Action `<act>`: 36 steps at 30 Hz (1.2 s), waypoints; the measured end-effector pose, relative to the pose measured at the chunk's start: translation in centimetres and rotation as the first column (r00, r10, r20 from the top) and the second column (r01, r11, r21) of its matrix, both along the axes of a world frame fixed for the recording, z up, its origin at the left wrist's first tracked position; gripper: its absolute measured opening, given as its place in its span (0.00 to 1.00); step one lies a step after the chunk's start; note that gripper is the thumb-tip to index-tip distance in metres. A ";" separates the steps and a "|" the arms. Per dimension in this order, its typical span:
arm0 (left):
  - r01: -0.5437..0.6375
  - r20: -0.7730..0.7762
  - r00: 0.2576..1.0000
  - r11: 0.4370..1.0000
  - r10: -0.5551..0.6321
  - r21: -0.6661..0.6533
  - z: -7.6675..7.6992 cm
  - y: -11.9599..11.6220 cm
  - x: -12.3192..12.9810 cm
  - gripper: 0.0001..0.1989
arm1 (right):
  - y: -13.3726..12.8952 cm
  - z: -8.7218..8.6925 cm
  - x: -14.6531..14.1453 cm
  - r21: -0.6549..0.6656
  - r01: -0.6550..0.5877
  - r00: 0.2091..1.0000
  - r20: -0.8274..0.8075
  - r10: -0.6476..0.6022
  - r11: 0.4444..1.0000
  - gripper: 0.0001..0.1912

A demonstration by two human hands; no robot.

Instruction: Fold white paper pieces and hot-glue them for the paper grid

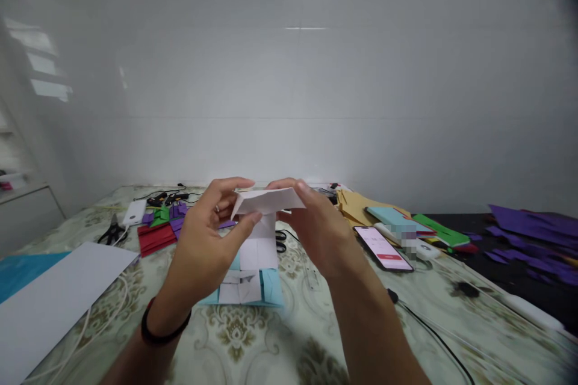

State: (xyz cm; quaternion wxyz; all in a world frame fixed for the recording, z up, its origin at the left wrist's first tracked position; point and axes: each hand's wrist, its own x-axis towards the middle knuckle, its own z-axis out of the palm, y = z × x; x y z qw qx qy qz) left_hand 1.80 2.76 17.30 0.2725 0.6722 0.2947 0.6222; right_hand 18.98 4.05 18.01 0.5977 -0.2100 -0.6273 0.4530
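Observation:
A folded piece of white paper (270, 201) is held up between my two hands, above the table. My left hand (215, 234) pinches its left end, the thumb in front and the fingers curled behind. My right hand (318, 225) grips the right end, its fingertips partly hidden by the paper. Below them lies a light blue and white folded-paper piece (271, 289) on the patterned tablecloth (235, 337). A white panel (257, 252) shows between the hands, just over the blue piece; I cannot tell whether it joins the held paper.
Black scissors (112, 232), red folded paper (156, 239) and a white sheet (67, 301) lie left. Scissor handles (280, 242) show behind my hands. On the right are a phone (383, 248), yellow paper (361, 206), cables (433, 331) and purple paper strips (533, 246).

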 end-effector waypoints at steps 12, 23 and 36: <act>-0.062 -0.158 0.983 0.984 0.089 0.170 0.2 -0.2 -0.7 0.18 | -0.1 -0.1 0.3 -0.015 -0.027 0.995 0.095 0.028 1.000 0.14; 0.072 -0.095 0.993 0.997 -0.069 0.029 0.5 -0.3 -1.2 0.08 | 0.1 -0.3 0.6 0.040 0.050 0.994 0.099 -0.053 0.998 0.13; 0.014 -0.020 1.000 1.000 -0.013 0.022 0.7 0.0 -0.8 0.03 | -0.2 0.2 0.9 0.089 0.188 0.966 0.163 -0.201 0.978 0.13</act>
